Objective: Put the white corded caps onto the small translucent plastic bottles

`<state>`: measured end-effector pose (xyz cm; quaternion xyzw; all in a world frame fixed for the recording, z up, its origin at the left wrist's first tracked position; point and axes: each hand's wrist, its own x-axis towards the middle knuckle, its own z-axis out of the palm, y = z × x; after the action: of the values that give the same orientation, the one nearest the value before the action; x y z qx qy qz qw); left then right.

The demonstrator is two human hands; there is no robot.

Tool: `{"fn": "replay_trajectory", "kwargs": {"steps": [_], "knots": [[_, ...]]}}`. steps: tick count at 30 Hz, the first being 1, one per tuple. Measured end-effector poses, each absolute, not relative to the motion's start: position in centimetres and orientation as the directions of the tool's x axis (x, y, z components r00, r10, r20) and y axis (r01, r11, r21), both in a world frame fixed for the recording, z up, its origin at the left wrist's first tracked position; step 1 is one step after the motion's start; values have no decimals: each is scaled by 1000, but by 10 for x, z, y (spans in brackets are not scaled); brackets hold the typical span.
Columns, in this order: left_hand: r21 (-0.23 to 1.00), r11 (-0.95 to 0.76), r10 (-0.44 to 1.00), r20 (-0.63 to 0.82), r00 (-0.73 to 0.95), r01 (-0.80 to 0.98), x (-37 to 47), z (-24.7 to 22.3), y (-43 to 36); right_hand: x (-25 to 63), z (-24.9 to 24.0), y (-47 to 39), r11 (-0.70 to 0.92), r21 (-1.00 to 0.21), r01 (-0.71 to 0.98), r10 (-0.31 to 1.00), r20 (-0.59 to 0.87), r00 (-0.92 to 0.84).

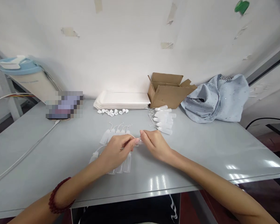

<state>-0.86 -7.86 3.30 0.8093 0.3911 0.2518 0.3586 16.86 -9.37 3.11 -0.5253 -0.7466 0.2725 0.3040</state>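
Observation:
My left hand (119, 148) and my right hand (156, 143) meet above the table, fingertips pinched on a small clear plastic bottle (140, 141). Fingers cover most of it. Around and partly beneath my left hand lie two rows of similar small bottles (119, 168), with bottles from the back row (105, 136) showing thin white curled tubes at their tops. Beyond my right hand is a pile of small bottles (164, 119), lying on their sides with tubes pointing left. Several loose white caps (116, 111) sit farther back.
Against the wall lie a stack of white sleeves (126, 100) and an open cardboard box (169, 95). A light-blue cloth item (216, 98) rests at the right. On the left stand a large tumbler (32, 79) and a phone (66, 105) with a white cable (25, 152) crossing the table.

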Motion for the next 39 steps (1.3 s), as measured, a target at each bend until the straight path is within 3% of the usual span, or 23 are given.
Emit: {"fn": "replay_trajectory", "kwargs": {"steps": [3,6,8,11,14,19,22,26,29,32,34,36,38,39], "knots": [[539,-733,659,412,629,415,-9,23,-81,170,37,-92,94,-854,511,963,-52,-265],[410,-839,540,547,639,358,-11,20,-81,172,43,-91,5,-903,430,942,-141,-305],[479,-798,593,509,624,366,-11,24,-81,172,44,-92,54,-896,440,956,-82,-283],[687,-611,730,298,615,393,-11,35,-81,171,42,-95,241,-807,538,959,112,-261],[762,-489,779,162,606,425,-9,44,-81,169,38,-98,366,-702,611,929,242,-278],[821,-411,840,172,514,397,-8,46,-82,169,35,-99,399,-677,618,917,299,-264],[907,-247,879,63,472,341,-10,46,-79,171,34,-99,445,-663,601,896,326,-303],[954,-68,794,-126,595,292,-13,48,-75,170,34,-99,429,-680,595,903,340,-262],[958,-77,732,-133,668,275,-12,49,-77,169,35,-99,394,-735,552,919,319,-230],[900,-285,760,3,650,330,-10,43,-82,170,38,-97,304,-786,539,951,224,-210],[741,-554,741,230,631,380,-9,33,-84,172,41,-94,223,-820,528,964,104,-245],[506,-771,622,464,631,387,-8,24,-85,175,43,-91,133,-863,487,953,-24,-303],[368,-854,520,574,632,369,-7,20,-85,177,45,-89,50,-908,416,934,-105,-340],[368,-855,519,584,624,367,-7,21,-85,177,46,-89,20,-925,378,930,-121,-346]]}}
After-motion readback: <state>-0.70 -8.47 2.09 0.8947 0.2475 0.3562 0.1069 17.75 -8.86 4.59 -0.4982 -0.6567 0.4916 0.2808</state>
